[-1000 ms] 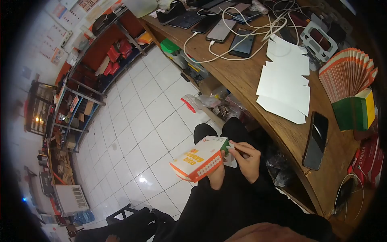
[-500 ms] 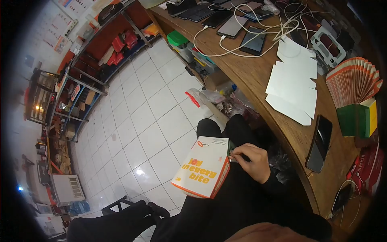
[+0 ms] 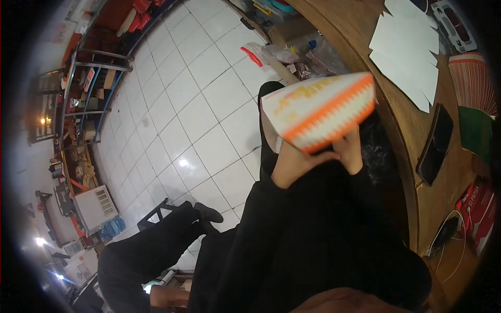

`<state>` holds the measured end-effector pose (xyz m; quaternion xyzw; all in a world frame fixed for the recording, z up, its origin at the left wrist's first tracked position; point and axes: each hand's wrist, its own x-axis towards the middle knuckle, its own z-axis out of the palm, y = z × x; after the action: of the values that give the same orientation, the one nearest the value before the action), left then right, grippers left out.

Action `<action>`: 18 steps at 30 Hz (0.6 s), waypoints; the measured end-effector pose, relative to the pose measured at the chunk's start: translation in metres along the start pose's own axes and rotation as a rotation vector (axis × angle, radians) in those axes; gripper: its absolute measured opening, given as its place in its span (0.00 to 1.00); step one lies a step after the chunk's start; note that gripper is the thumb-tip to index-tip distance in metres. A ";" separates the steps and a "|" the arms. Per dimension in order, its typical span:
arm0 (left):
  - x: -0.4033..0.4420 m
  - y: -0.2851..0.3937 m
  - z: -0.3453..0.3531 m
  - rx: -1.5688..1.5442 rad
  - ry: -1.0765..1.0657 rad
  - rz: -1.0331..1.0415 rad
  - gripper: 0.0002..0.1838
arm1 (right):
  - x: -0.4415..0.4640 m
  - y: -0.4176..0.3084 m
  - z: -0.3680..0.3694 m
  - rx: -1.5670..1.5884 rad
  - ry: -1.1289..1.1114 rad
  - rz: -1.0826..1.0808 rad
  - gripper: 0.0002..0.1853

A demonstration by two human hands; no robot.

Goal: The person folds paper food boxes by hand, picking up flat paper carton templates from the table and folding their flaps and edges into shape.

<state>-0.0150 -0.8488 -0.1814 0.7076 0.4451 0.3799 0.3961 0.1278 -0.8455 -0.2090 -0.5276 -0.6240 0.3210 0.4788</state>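
Observation:
Above my lap is a white cardboard food box (image 3: 318,101) with yellow lettering and an orange patterned side, tilted and blurred by motion. My left hand (image 3: 294,163) grips its lower left part from beneath, with the fingers hidden behind the card. On the lower right edge, my right hand (image 3: 350,148) is closed on the same box, its fingers partly covered by it. The two hands are close together.
On the wooden desk (image 3: 404,128) at my right lie a flat white cardboard cutout (image 3: 406,52), a dark phone (image 3: 436,143) and a fanned orange-and-green stack (image 3: 472,86). Another person's dark-trousered leg (image 3: 162,229) and hand (image 3: 169,296) show at lower left. Plastic bags (image 3: 318,62) lie beside the desk.
The box has been raised and turned, so its orange side faces me. My left hand has come into sight under it. My view has shifted, and another person's hand now shows at lower left.

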 end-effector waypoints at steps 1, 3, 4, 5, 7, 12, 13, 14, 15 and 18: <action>-0.005 -0.010 0.009 -0.005 -0.001 -0.007 0.22 | -0.001 0.007 0.000 -0.033 0.007 -0.120 0.18; -0.013 -0.020 0.016 0.150 0.067 0.049 0.15 | -0.001 0.014 0.001 -0.018 0.055 -0.182 0.16; -0.012 -0.016 0.013 0.310 0.073 0.073 0.12 | 0.001 0.011 -0.003 0.082 -0.038 0.147 0.17; -0.011 -0.011 0.008 0.434 -0.082 0.014 0.11 | 0.003 0.006 -0.007 0.155 -0.103 0.483 0.19; -0.011 -0.003 0.002 0.408 -0.076 0.201 0.11 | 0.009 0.003 -0.003 -0.077 0.080 0.058 0.29; -0.041 0.003 0.000 0.348 -0.360 0.413 0.11 | 0.033 -0.006 -0.022 0.378 0.093 0.335 0.42; -0.046 0.006 0.000 0.383 -0.409 0.429 0.12 | 0.032 0.001 -0.023 0.348 0.053 0.335 0.42; -0.048 0.006 0.001 0.380 -0.411 0.431 0.12 | 0.029 0.005 -0.023 0.346 0.056 0.336 0.42; -0.050 0.005 0.002 0.382 -0.369 0.438 0.12 | 0.025 0.010 -0.021 0.132 0.001 0.285 0.42; -0.054 0.004 0.004 0.354 -0.323 0.444 0.13 | 0.010 0.029 -0.010 -0.049 0.073 0.241 0.40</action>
<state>-0.0277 -0.9015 -0.1891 0.8964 0.2705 0.2566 0.2396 0.1472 -0.8299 -0.2297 -0.6214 -0.5460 0.3414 0.4463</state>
